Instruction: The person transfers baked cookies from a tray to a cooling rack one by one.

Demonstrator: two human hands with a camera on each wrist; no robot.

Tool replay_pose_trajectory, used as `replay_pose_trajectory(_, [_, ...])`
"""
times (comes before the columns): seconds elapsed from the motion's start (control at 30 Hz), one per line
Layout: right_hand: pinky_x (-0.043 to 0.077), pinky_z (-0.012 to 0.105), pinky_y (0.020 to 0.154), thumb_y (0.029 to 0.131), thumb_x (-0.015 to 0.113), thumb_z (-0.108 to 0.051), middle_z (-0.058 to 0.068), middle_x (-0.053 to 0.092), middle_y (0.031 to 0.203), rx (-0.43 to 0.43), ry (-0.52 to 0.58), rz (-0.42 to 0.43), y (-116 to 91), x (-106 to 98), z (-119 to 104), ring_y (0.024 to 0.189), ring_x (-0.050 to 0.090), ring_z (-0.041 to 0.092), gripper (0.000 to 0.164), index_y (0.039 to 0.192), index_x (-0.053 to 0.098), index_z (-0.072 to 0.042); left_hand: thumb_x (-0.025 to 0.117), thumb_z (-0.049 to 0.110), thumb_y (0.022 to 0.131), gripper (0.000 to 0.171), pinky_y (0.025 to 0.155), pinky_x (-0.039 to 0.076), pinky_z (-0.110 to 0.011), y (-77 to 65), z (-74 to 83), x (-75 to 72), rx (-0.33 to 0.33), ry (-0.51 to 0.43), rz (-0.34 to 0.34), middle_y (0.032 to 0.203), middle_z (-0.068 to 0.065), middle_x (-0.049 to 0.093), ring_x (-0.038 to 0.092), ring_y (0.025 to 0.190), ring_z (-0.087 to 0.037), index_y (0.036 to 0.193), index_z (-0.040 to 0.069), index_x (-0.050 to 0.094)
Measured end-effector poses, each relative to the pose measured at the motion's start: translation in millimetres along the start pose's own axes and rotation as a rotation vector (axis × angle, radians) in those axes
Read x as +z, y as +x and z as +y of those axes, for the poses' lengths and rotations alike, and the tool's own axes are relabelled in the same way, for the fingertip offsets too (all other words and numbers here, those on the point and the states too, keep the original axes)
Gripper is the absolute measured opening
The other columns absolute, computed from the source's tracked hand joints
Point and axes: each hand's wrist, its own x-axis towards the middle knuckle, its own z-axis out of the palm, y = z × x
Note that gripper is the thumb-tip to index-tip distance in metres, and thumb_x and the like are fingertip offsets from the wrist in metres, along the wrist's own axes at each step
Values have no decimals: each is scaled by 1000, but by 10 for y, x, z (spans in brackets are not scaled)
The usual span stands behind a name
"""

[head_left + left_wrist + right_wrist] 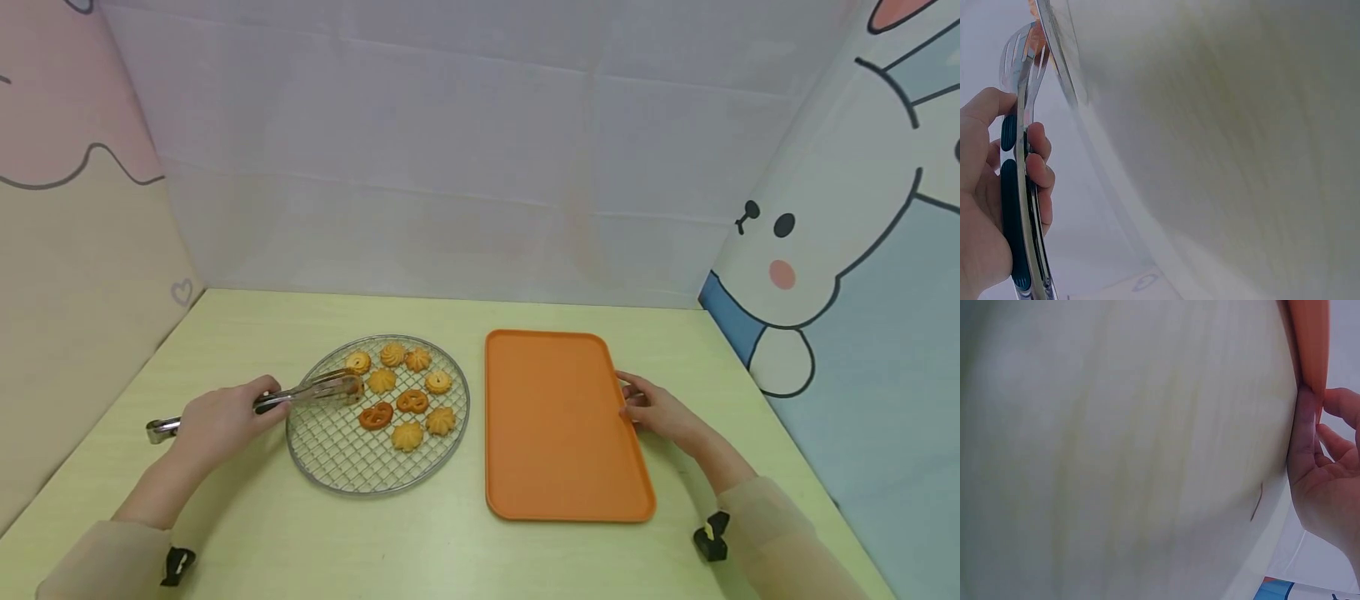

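My left hand [225,417] grips a pair of metal tongs [318,388] with dark handle pads [1013,219]. The slotted heads of the tongs are around a brown baked piece [1036,40] at the left part of a round wire rack [330,467]; the heads partly hide it, so its kind is unclear. On the rack lie several cookies [407,436] and two pretzels [376,416] [412,401]. My right hand [663,417] holds the right rim of an orange tray [562,425], with thumb and fingers about the edge.
The tray lies flat to the right of the rack on a pale wooden table [420,550]. A white sheet wall [450,167] stands behind, and printed cartoon panels [870,358] flank the table on both sides.
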Motion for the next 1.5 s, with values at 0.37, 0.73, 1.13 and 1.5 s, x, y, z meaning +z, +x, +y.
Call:
replay_pose_trajectory(0.37, [49,24,75,93,55,-6,20,40,120,12,-3,0,16,-7,16,105,44,29,64,147,22,0,59,45,88,43,39,28,-32,4,-76,-36,-37,26,31,53,0,45,38,49,-19,113,10,58])
replay_pose_trajectory(0.73, [49,23,74,92,54,-5,21,41,120,1,-10,4,9,-18,12,105,45,29,64,147,22,1,58,47,89,46,39,28,-33,99,-100,-126,-70,-35,150,69,-11,60,42,49,-23,114,8,56])
replay_pose_trajectory(1.13, [51,25,75,93,54,-4,22,40,121,12,21,-2,22,-13,5,105,45,29,64,147,22,1,51,40,96,58,66,35,-57,411,-234,16,-75,-94,227,90,-28,63,60,79,-45,119,-13,46])
replay_pose_trajectory(1.5, [50,25,74,93,54,-5,21,40,117,26,18,-4,4,0,-18,102,46,28,65,148,21,0,42,42,99,64,69,36,-64,634,-474,194,-136,-54,138,102,-38,53,54,89,-54,121,-18,39])
